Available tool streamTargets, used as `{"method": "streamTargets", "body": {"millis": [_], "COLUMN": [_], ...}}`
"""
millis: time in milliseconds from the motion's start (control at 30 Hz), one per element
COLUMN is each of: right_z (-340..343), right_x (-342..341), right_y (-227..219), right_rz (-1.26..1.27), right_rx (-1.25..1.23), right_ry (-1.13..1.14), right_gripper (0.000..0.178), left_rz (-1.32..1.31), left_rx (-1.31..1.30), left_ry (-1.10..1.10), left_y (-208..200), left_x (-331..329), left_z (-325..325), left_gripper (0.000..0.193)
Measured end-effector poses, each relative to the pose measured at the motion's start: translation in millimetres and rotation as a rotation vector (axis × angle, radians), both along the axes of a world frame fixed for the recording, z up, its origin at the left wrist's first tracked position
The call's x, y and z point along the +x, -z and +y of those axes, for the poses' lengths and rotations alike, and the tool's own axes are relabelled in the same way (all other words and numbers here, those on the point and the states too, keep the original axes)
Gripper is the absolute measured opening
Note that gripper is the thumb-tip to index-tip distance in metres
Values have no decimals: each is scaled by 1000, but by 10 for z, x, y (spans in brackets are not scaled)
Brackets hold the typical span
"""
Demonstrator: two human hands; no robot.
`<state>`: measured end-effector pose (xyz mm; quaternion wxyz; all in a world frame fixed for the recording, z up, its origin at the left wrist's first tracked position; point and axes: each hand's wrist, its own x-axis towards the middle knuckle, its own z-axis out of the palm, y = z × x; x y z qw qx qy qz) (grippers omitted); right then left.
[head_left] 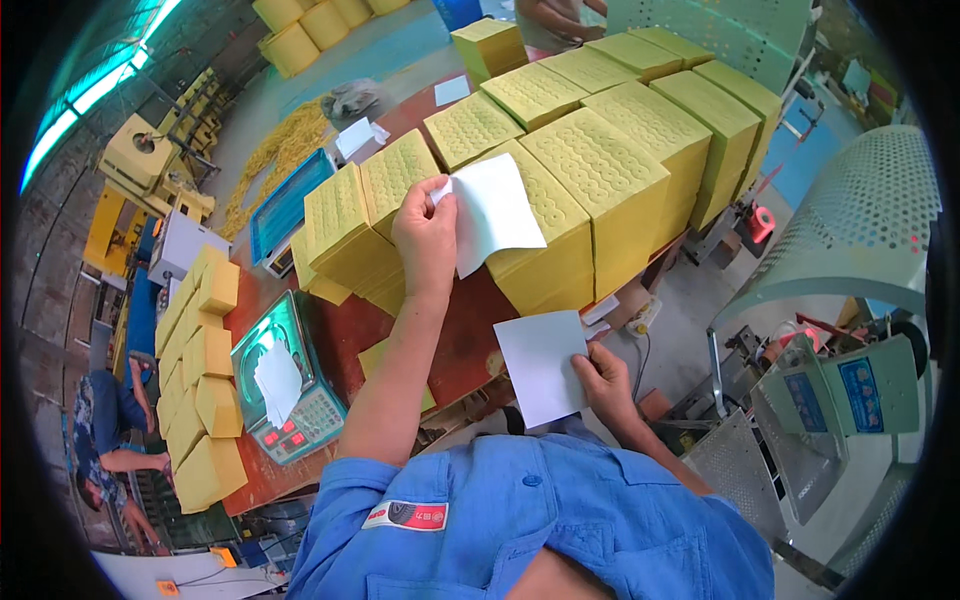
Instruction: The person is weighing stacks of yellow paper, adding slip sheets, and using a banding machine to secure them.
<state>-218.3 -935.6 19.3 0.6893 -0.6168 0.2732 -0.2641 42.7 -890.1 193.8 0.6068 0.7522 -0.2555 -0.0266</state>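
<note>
My left hand (427, 240) pinches a white paper sheet (500, 215) by its left edge, fingers curled. The sheet bends slightly in front of tall stacks of yellow paper (595, 165) embossed with wavy rows. Lower and to the right, close to my body, my right hand (605, 383) grips another white paper sheet (538, 368) at its right edge, thumb on top. This sheet is held apart from the first, off the table's near edge. A digital scale (290, 400) with a lit red display stands left of my left forearm, white slips (279, 383) lying on its pan.
Wrapped yellow blocks (207, 353) are piled at the red table's (335, 330) left end. Beyond the scale sits a blue tray (288, 205). Perforated metal machinery (840, 220) stands at the right. One person (560, 20) is across the table, another (110, 420) far left.
</note>
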Motion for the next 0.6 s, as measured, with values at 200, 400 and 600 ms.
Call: {"method": "streamTargets", "body": {"millis": [200, 400, 600], "right_z": [-147, -107, -165], "right_x": [117, 98, 63], "right_y": [-107, 62, 17], "right_rz": [-3, -34, 10], "right_rx": [-3, -11, 18], "right_ry": [-111, -179, -184], "right_gripper": [22, 24, 24], "left_rz": [476, 330, -11], "left_rx": [-485, -348, -51], "left_ry": [226, 89, 39], "left_y": [-380, -84, -111], "left_x": [-62, -64, -93], "left_z": [-53, -211, -97], "left_gripper": [14, 12, 13]}}
